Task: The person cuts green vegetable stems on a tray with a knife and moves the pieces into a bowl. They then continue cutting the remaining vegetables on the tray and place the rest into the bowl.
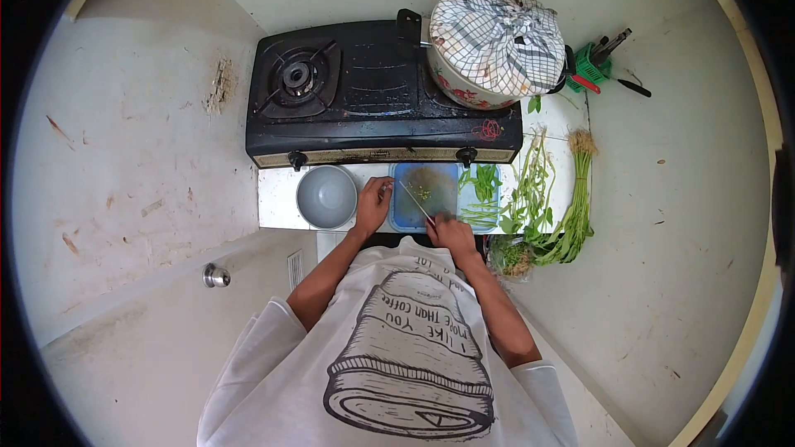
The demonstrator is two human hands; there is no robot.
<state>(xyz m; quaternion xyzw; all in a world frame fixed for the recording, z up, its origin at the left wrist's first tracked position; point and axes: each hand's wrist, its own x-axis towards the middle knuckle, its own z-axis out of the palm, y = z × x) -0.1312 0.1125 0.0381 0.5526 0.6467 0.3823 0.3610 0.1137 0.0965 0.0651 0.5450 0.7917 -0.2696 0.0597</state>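
My right hand (452, 235) grips a knife (413, 201), its blade slanting up and left over a blue cutting board (441, 213). Small chopped green and yellowish bits (421, 192) lie on the board beside the blade. At the board's left edge is my left hand (375, 202), fingers bent together close to the knife's tip; what they hold, if anything, is too small to make out. A round grey bowl (301, 199) stands just left of that hand. Right of the board, cut green leaves and stems (481, 185) lie in a pale blue tray (494, 217).
Behind the board stands a black two-burner stove (377, 74) with a cloth-covered pot (472, 99) on its right side. Leafy stems (536, 182) and a long green bundle (580, 190) lie at the right. A green basket (586, 68) holds utensils. Walls close in both sides.
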